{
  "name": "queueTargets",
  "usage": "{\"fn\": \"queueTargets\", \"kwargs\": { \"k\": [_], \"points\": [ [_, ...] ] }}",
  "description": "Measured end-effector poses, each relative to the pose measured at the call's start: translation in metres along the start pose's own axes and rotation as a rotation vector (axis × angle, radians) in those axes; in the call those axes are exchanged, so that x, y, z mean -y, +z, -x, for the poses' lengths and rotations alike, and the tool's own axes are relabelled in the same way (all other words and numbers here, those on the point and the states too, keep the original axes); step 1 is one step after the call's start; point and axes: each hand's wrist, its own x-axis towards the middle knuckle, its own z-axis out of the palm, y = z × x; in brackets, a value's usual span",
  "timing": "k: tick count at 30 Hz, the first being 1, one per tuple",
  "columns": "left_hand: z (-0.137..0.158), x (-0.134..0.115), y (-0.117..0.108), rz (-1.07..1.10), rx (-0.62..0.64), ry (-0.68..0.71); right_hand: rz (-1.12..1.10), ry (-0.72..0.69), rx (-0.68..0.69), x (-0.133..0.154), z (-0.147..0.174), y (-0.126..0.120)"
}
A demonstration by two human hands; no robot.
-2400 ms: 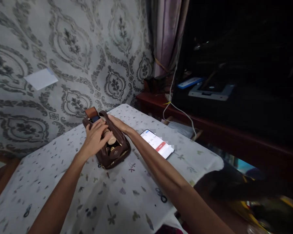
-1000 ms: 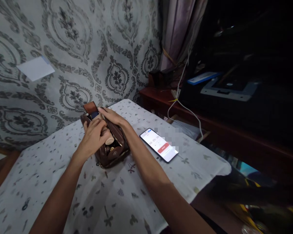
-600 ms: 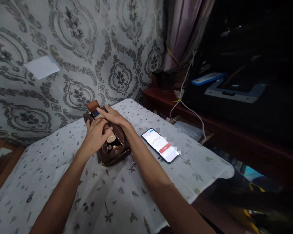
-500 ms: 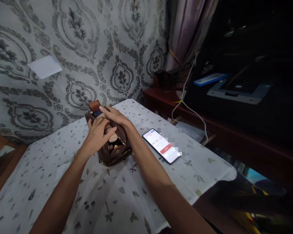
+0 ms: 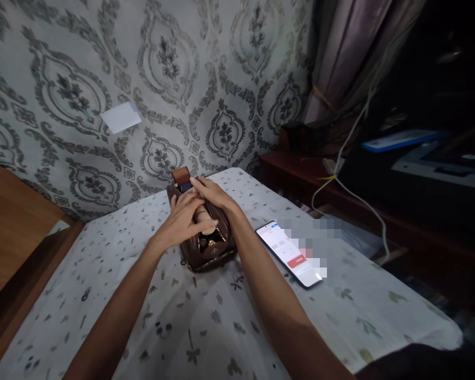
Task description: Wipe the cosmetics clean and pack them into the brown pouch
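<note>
A brown leather bag [image 5: 190,259] with a brass-coloured zip lies unzipped on the table. My left hand [image 5: 184,216] rests over its opening, thumb stretched out across a beige, round-ended tube [image 5: 206,227] and the other fingers on the contents. My right hand [image 5: 214,191] lies along the bag's far right edge, fingers extended towards the left fingertips. Behind them a brown flap or strap [image 5: 181,175] sticks up, and something dark blue [image 5: 186,187] shows beneath it. Small gold and dark items [image 5: 211,243] sit at the near end. Both hands hide the middle.
Right of the bag lies a phone [image 5: 296,261] showing a timer, partly pixelated. The white patterned tablecloth [image 5: 190,316] reaches the patterned wall [image 5: 158,105]. A white cable [image 5: 364,203] hangs by a dark red shelf [image 5: 285,171] at right. Wooden furniture [image 5: 19,227] borders the left.
The view has swung left, so everything sits further right. My left thumb is stretched further from its fingers, over the beige tube. Both hands stay on the bag.
</note>
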Motion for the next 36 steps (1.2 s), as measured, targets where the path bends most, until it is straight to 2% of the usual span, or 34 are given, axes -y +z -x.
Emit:
{"fn": "queueTargets", "kwargs": {
  "k": [5,8,11,13,15,17,20,23,30,36],
  "points": [
    [0.001,-0.001,0.000,-0.018,-0.015,-0.004,0.127,0.052,-0.006,0.002,0.001,0.001],
    [0.003,0.000,-0.002,0.043,-0.032,0.006,0.177,0.075,0.007,0.003,0.002,0.000],
    [0.003,0.013,-0.004,0.159,-0.154,0.012,0.179,0.074,0.023,0.004,0.002,-0.001],
    [-0.002,0.030,-0.004,0.237,-0.299,-0.072,0.192,0.063,0.026,0.004,0.002,-0.001],
    [-0.011,0.051,0.000,0.298,-0.426,-0.224,0.226,0.051,0.028,0.005,0.001,-0.001],
    [-0.023,0.071,0.006,0.341,-0.468,-0.342,0.251,0.044,0.029,0.005,0.001,-0.001],
    [-0.036,0.092,0.017,0.396,-0.412,-0.396,0.255,0.034,0.028,0.003,0.001,-0.002],
    [-0.040,0.100,0.021,0.447,-0.367,-0.400,0.247,0.021,0.025,0.001,0.001,-0.002],
    [-0.049,0.109,0.013,0.597,-0.364,-0.407,0.224,0.013,0.021,-0.006,-0.002,-0.002],
    [-0.063,0.117,0.007,0.770,-0.295,-0.438,0.218,0.024,0.027,-0.007,-0.003,-0.001]
  ]
}}
